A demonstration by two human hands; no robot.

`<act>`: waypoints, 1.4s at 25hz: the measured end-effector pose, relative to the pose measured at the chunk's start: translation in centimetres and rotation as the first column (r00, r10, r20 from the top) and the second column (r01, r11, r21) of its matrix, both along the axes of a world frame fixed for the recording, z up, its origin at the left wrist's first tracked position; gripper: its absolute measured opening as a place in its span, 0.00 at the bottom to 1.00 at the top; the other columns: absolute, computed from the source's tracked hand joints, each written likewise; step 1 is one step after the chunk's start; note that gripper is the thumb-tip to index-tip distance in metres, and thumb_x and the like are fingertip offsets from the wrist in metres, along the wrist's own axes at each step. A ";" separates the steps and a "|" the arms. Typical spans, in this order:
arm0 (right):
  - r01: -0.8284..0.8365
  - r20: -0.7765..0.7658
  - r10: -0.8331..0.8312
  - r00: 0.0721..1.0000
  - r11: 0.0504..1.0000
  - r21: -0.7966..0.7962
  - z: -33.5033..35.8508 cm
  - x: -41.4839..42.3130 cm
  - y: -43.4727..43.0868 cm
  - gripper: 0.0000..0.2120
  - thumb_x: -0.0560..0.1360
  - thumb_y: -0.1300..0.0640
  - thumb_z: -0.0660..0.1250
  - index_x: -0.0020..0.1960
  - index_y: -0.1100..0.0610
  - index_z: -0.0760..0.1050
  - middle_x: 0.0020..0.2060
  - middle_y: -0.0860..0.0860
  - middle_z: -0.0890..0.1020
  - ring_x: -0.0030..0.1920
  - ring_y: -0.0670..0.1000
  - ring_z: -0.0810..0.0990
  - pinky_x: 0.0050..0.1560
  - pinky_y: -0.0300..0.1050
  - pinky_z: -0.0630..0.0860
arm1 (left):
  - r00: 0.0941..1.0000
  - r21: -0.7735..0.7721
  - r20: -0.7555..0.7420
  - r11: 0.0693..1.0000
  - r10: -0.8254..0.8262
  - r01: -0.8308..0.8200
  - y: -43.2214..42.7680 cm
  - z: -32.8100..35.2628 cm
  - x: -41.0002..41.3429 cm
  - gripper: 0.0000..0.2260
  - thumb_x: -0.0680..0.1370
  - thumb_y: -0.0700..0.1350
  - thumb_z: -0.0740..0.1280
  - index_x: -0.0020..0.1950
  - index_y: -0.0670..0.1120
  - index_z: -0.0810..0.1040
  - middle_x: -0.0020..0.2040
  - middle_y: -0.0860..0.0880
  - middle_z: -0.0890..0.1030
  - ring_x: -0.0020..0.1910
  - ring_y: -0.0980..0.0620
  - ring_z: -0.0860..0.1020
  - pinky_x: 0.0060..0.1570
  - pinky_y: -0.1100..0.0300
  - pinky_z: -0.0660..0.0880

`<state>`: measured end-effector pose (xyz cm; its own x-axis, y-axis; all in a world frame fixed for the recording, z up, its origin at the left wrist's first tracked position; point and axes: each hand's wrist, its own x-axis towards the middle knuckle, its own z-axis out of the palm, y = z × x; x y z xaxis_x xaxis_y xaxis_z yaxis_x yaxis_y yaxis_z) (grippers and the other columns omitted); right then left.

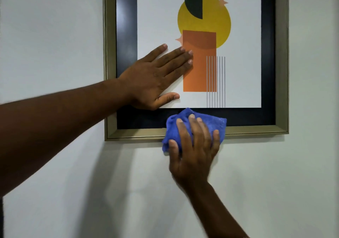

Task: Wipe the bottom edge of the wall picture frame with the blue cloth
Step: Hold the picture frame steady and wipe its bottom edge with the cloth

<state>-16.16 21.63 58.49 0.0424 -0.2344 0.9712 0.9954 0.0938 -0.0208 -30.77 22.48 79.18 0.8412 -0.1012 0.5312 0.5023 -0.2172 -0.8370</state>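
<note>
A picture frame (256, 129) with a dull gold moulding and a black mat hangs on the wall, holding an abstract print of a yellow circle and an orange rectangle. My right hand (192, 151) presses a bunched blue cloth (216, 123) against the middle of the frame's bottom edge, fingers spread over the cloth. The cloth overlaps the gold moulding, the black mat above it and a little wall below. My left hand (156, 78) lies flat and open on the glass at the lower left of the print, holding nothing.
Plain white wall (256, 182) surrounds the frame on the left, right and below. My left forearm (55, 131) crosses the frame's lower left corner.
</note>
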 end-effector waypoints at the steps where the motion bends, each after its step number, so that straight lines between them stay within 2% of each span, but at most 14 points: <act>1: 0.019 0.036 -0.019 0.999 1.000 0.002 -0.4 0.9 -0.1 0.20 0.81 0.45 0.56 0.69 0.52 0.71 0.69 0.55 0.76 0.73 0.55 0.69 0.77 0.59 0.55 | 1.000 -0.001 -0.001 1.000 0.000 0.000 0.1 0.0 0.0 0.35 0.79 0.64 0.44 0.80 0.44 0.47 0.81 0.42 0.49 0.80 0.45 0.48 0.79 0.43 0.49; 5: -0.060 -0.270 0.076 0.960 0.996 0.068 1.8 -2.1 0.4 0.19 0.82 0.45 0.55 0.67 0.51 0.74 0.67 0.54 0.77 0.71 0.55 0.70 0.77 0.60 0.54 | 0.999 0.005 0.042 1.000 0.003 -0.003 0.2 -0.1 -0.1 0.35 0.79 0.64 0.45 0.80 0.44 0.46 0.82 0.43 0.49 0.81 0.45 0.47 0.79 0.43 0.48; 8: -0.019 0.015 0.019 1.000 1.000 0.021 0.0 -1.3 0.4 0.19 0.81 0.45 0.57 0.67 0.51 0.74 0.67 0.55 0.77 0.71 0.55 0.71 0.77 0.59 0.54 | 0.994 -0.029 0.112 1.000 -0.006 0.010 0.1 0.0 -0.4 0.36 0.79 0.63 0.45 0.80 0.42 0.47 0.81 0.42 0.50 0.80 0.44 0.48 0.79 0.42 0.49; 9: -0.019 0.020 0.018 1.000 1.000 0.025 -0.2 -0.5 0.3 0.19 0.81 0.45 0.57 0.67 0.52 0.74 0.67 0.55 0.77 0.71 0.55 0.71 0.77 0.59 0.54 | 0.990 -0.027 0.139 1.000 0.001 0.003 0.1 0.0 -0.4 0.36 0.79 0.63 0.45 0.80 0.42 0.47 0.81 0.42 0.50 0.80 0.44 0.48 0.79 0.42 0.49; 12: -0.074 -0.234 0.090 0.968 0.995 0.073 1.8 -3.3 0.5 0.18 0.81 0.45 0.56 0.65 0.50 0.75 0.66 0.54 0.78 0.71 0.54 0.71 0.76 0.59 0.54 | 0.989 -0.031 0.147 0.999 0.013 -0.009 0.1 0.0 -0.4 0.36 0.79 0.63 0.45 0.80 0.41 0.46 0.81 0.41 0.49 0.80 0.43 0.48 0.79 0.42 0.48; 13: -0.094 -0.244 0.106 0.964 0.994 0.062 1.8 -5.0 0.7 0.18 0.81 0.45 0.56 0.66 0.49 0.75 0.66 0.53 0.78 0.71 0.54 0.71 0.76 0.59 0.55 | 0.989 -0.032 0.146 0.999 0.008 -0.004 0.0 0.0 -0.5 0.36 0.79 0.63 0.45 0.80 0.41 0.47 0.81 0.41 0.50 0.80 0.43 0.48 0.79 0.43 0.48; 16: -0.057 0.046 0.056 0.997 0.998 0.032 0.1 -4.0 0.5 0.17 0.81 0.46 0.58 0.66 0.50 0.76 0.67 0.53 0.78 0.70 0.53 0.73 0.75 0.56 0.57 | 0.990 -0.033 0.140 0.999 -0.001 0.005 -0.1 0.0 -0.6 0.36 0.79 0.63 0.45 0.80 0.41 0.47 0.81 0.41 0.50 0.80 0.44 0.48 0.79 0.43 0.48; 17: -0.051 0.054 0.049 0.997 0.998 0.035 0.0 -2.7 0.2 0.17 0.81 0.47 0.58 0.65 0.50 0.77 0.67 0.53 0.78 0.70 0.54 0.74 0.75 0.56 0.58 | 0.990 -0.031 0.139 1.000 0.001 0.003 -0.1 -0.1 -0.6 0.35 0.79 0.63 0.45 0.80 0.41 0.47 0.81 0.41 0.50 0.80 0.44 0.48 0.79 0.43 0.48; 21: -0.114 -0.193 0.128 0.973 0.990 0.083 1.9 -5.7 0.5 0.15 0.81 0.47 0.59 0.63 0.49 0.78 0.64 0.53 0.79 0.68 0.54 0.74 0.75 0.57 0.57 | 0.989 -0.051 0.144 0.999 0.021 -0.014 -0.1 -0.2 -0.7 0.36 0.79 0.63 0.45 0.80 0.42 0.46 0.81 0.42 0.48 0.80 0.44 0.46 0.79 0.43 0.47; 25: -0.101 0.129 0.099 0.987 0.995 0.014 0.3 -4.3 0.1 0.16 0.80 0.46 0.62 0.64 0.50 0.76 0.66 0.53 0.79 0.69 0.53 0.74 0.75 0.58 0.59 | 0.991 -0.050 0.135 0.999 0.007 0.000 -0.1 -0.1 -0.9 0.36 0.79 0.63 0.44 0.80 0.42 0.46 0.81 0.42 0.49 0.80 0.44 0.47 0.79 0.43 0.48; 28: -0.055 -0.057 0.059 0.997 0.996 0.072 0.5 0.0 -0.3 0.15 0.81 0.48 0.59 0.63 0.52 0.77 0.64 0.56 0.80 0.69 0.55 0.73 0.75 0.60 0.57 | 0.989 -0.039 0.149 0.999 0.009 -0.004 -0.1 -0.3 -1.0 0.35 0.79 0.63 0.44 0.80 0.42 0.46 0.81 0.42 0.49 0.80 0.45 0.48 0.79 0.43 0.48; 30: -0.061 -0.246 0.079 0.966 0.995 0.082 1.1 -1.3 0.0 0.16 0.81 0.48 0.57 0.63 0.52 0.77 0.64 0.55 0.80 0.69 0.56 0.73 0.75 0.61 0.56 | 0.988 -0.045 0.156 0.999 0.014 -0.007 -0.1 -0.4 -0.8 0.35 0.79 0.62 0.45 0.80 0.43 0.46 0.81 0.43 0.49 0.80 0.45 0.48 0.79 0.42 0.48; 31: -0.079 -0.261 0.099 0.960 0.993 0.085 1.5 -3.0 0.1 0.17 0.81 0.48 0.57 0.64 0.51 0.77 0.64 0.55 0.79 0.70 0.55 0.72 0.75 0.62 0.56 | 0.988 -0.052 0.153 0.999 0.016 -0.008 -0.1 -0.3 -0.8 0.35 0.79 0.62 0.45 0.80 0.42 0.46 0.81 0.42 0.49 0.80 0.45 0.47 0.79 0.42 0.49; 35: -0.174 0.021 0.174 0.984 0.985 -0.012 1.3 -9.2 0.5 0.17 0.80 0.45 0.58 0.64 0.50 0.76 0.65 0.52 0.79 0.70 0.53 0.72 0.76 0.57 0.55 | 0.989 -0.047 0.149 0.999 0.014 -0.007 -0.2 -0.2 -0.9 0.35 0.79 0.62 0.45 0.80 0.42 0.47 0.81 0.42 0.49 0.80 0.45 0.48 0.78 0.42 0.49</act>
<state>-25.33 22.11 59.80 0.0605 -0.2156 0.9746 0.9640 0.2657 -0.0011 -31.68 22.32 78.97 0.7534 -0.0651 0.6544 0.6229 -0.2483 -0.7418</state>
